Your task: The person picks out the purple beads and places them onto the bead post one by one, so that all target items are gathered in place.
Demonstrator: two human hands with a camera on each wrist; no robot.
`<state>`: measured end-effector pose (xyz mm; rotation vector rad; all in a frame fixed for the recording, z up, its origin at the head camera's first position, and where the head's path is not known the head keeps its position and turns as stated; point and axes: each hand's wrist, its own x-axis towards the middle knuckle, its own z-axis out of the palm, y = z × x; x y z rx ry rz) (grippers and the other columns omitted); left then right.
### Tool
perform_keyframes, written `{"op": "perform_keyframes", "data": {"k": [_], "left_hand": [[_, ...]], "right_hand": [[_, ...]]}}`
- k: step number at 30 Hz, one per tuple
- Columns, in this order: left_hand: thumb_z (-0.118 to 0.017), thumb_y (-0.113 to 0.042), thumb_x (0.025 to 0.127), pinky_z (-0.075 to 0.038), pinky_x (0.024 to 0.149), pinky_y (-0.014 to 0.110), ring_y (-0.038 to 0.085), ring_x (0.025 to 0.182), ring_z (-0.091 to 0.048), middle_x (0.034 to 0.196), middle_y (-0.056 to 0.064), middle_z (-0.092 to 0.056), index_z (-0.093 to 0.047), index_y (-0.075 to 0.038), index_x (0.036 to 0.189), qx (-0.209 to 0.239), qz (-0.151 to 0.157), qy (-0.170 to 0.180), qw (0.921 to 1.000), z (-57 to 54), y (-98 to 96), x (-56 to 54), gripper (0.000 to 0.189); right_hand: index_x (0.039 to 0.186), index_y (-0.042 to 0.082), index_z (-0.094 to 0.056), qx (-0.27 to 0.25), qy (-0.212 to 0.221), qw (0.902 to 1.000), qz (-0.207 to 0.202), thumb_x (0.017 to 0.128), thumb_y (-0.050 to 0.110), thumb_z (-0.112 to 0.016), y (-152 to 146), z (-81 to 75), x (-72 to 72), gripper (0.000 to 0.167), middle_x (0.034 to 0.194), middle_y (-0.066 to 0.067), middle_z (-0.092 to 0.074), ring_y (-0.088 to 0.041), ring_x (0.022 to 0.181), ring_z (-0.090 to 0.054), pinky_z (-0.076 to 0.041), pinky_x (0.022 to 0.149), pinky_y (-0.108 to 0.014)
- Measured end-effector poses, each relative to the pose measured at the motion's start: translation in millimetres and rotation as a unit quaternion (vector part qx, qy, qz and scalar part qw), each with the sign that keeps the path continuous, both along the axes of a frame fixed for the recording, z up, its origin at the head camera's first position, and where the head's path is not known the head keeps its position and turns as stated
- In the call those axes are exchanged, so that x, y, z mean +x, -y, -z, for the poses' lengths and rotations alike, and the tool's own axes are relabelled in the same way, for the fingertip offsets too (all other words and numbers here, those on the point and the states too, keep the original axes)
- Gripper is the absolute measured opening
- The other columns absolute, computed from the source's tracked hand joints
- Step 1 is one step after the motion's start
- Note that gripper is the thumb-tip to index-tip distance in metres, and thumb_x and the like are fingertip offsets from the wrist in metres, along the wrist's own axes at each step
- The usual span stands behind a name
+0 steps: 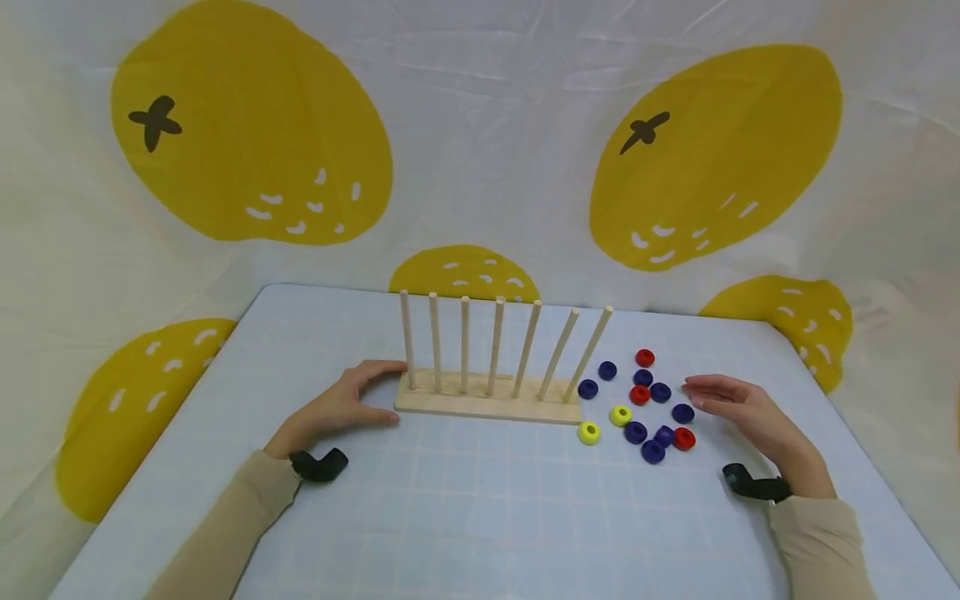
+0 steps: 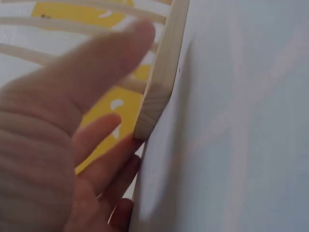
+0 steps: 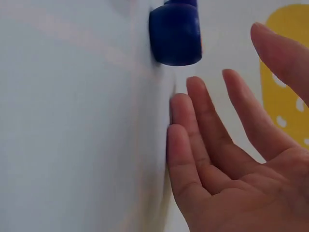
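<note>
A wooden rack with several upright pegs on a flat base (image 1: pixel 487 406) stands mid-table. At its left end is my left hand (image 1: pixel 347 403), thumb in front and fingers behind, spread around the end rather than curled on it. The left wrist view shows the thumb (image 2: pixel 113 60) near the base's edge and fingertips close to its end; contact is hard to tell. My right hand (image 1: pixel 750 414) holds nothing, its fingers (image 3: pixel 212 116) loosely extended beside the scattered beads. Nearest it is a dark blue bead (image 1: pixel 683 413), with a blue bead (image 3: pixel 176 36) just beyond the fingertips in the right wrist view.
Right of the rack lie several dark blue beads, red beads (image 1: pixel 684 439) and two yellow beads (image 1: pixel 588 432), one close to the base's right corner. A pale checked cloth covers the table (image 1: pixel 480 517). Behind hangs a white curtain (image 1: pixel 487 125) with yellow fruit prints.
</note>
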<state>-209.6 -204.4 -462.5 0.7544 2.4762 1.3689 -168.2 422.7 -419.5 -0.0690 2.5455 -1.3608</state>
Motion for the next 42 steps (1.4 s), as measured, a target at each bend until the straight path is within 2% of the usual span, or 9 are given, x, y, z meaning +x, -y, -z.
{"op": "perform_keyframes", "data": {"k": [2,5,7,12,15,24,32,42], "left_hand": [[-0.089,-0.03,0.075,-0.023,0.112,0.055,0.027,0.138,-0.036,0.148,0.003,-0.048,-0.052,-0.021,0.143,0.012,-0.006,-0.018,0.9997,2.1,-1.3,0.6,0.078],[-0.089,-0.028,0.075,-0.024,0.112,0.053,0.024,0.137,-0.037,0.145,0.0,-0.05,-0.054,-0.022,0.141,0.023,-0.022,-0.03,0.9991,2.5,-2.4,0.6,0.075],[-0.088,-0.029,0.076,-0.025,0.111,0.052,0.024,0.136,-0.038,0.145,0.0,-0.051,-0.054,-0.022,0.141,0.018,-0.023,-0.042,0.9987,3.3,-3.4,-0.2,0.074],[-0.088,-0.026,0.076,-0.033,0.107,0.05,0.026,0.129,-0.046,0.139,0.005,-0.057,-0.057,-0.015,0.137,-0.001,-0.01,-0.123,0.9924,9.2,-7.7,-4.7,0.069],[-0.089,-0.023,0.075,-0.034,0.105,0.05,0.027,0.127,-0.047,0.136,0.006,-0.058,-0.058,-0.012,0.134,0.001,-0.013,-0.145,0.9893,11.2,-9.8,-5.6,0.068],[-0.09,-0.023,0.074,-0.034,0.106,0.05,0.026,0.126,-0.048,0.136,0.005,-0.059,-0.06,-0.014,0.133,0.008,-0.027,-0.12,0.9923,9.5,-10.3,-3.8,0.067],[-0.09,-0.022,0.074,-0.035,0.103,0.047,0.025,0.123,-0.049,0.135,0.005,-0.06,-0.06,-0.013,0.133,0.009,-0.017,-0.142,0.9897,12.0,-9.7,-3.3,0.067],[-0.09,-0.022,0.073,-0.035,0.104,0.047,0.023,0.123,-0.048,0.135,0.003,-0.06,-0.06,-0.014,0.133,0.004,-0.019,-0.134,0.9908,13.8,-8.1,-3.5,0.067]], "right_hand": [[0.145,0.0,-0.043,-0.013,0.01,0.9998,-0.008,0.099,0.026,-0.062,-1,2.9,-1.7,0.056,0.14,-0.016,-0.055,0.005,0.11,-0.055,-0.042,0.105,-0.044],[0.146,-0.002,-0.04,-0.028,0.019,0.9994,-0.011,0.098,0.021,-0.065,-1,4.1,-3.3,0.059,0.141,-0.02,-0.054,0.001,0.109,-0.06,-0.048,0.091,-0.019],[0.147,-0.001,-0.039,-0.033,0.026,0.9991,-0.006,0.096,0.019,-0.067,-1,4.2,-3.8,0.062,0.141,-0.021,-0.052,0.0,0.107,-0.06,-0.046,0.086,-0.013],[0.145,-0.003,-0.042,-0.024,0.033,0.9992,0.0,0.091,0.016,-0.072,-3,7.0,-5.1,0.064,0.141,-0.023,-0.051,-0.005,0.105,-0.06,-0.049,0.086,-0.017],[0.142,-0.004,-0.045,-0.027,0.04,0.9988,0.008,0.089,0.013,-0.075,-3,9.0,-5.3,0.063,0.137,-0.024,-0.053,-0.012,0.104,-0.061,-0.051,0.085,-0.019],[0.135,-0.001,-0.056,0.031,0.037,0.9987,0.017,0.086,0.022,-0.078,2,7.5,-4.6,0.058,0.13,-0.017,-0.059,-0.019,0.099,-0.057,-0.05,0.082,-0.021],[0.131,0.0,-0.06,0.057,0.023,0.9981,0.0,0.087,0.025,-0.078,3,6.4,-4.5,0.054,0.107,-0.01,-0.061,-0.021,0.093,-0.052,-0.046,0.078,-0.026],[0.127,0.0,-0.064,0.092,0.005,0.9955,-0.019,0.087,0.025,-0.078,4,5.6,-5.8,0.049,0.091,-0.011,-0.061,-0.021,0.083,-0.054,-0.047,0.072,-0.026]]}}
